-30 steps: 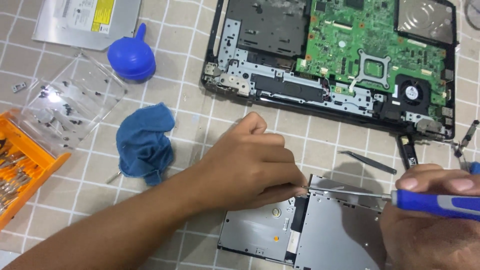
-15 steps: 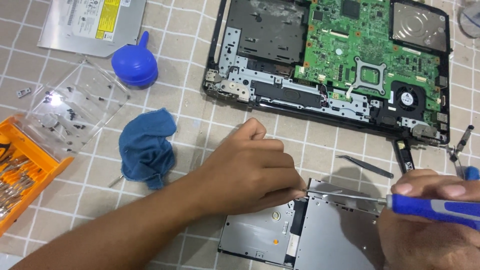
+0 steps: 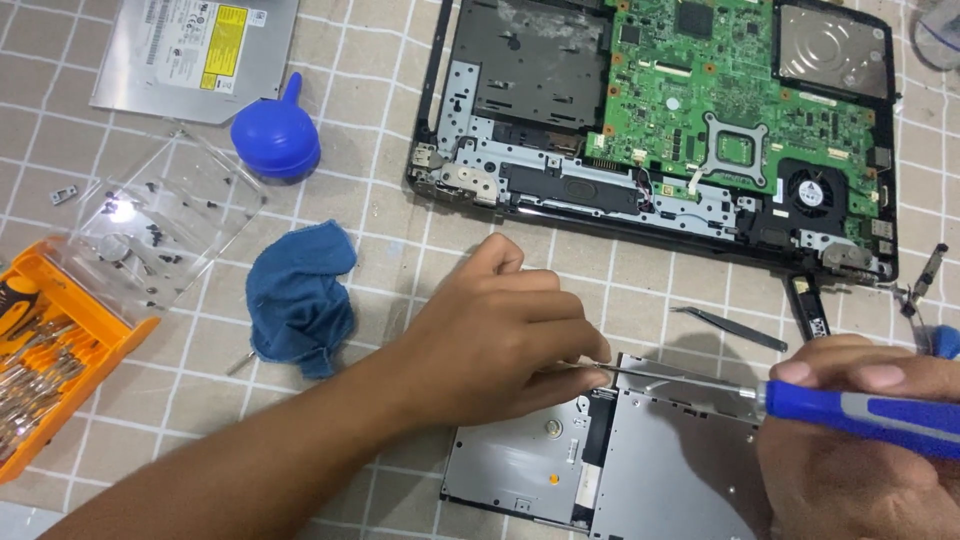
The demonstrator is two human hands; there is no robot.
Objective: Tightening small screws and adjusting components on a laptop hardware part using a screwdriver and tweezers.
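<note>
a beige checked cloth [image 3: 330, 140] covers the table. the left hand [image 3: 500, 340], fingers curled, steadies the grey optical drive [image 3: 640, 460] at the bottom edge, just below the opened laptop [image 3: 660, 120]. the right hand [image 3: 860, 440], cut off by the frame, grips a blue screwdriver [image 3: 850, 408]; its tip is hidden at the left fingertips.

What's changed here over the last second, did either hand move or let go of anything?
Almost nothing. The right hand still grips the blue-handled screwdriver, its tip at the left hand's fingertips over the grey optical drive. Only the view drifted slightly; the opened laptop and blue cloth stayed put.
</note>
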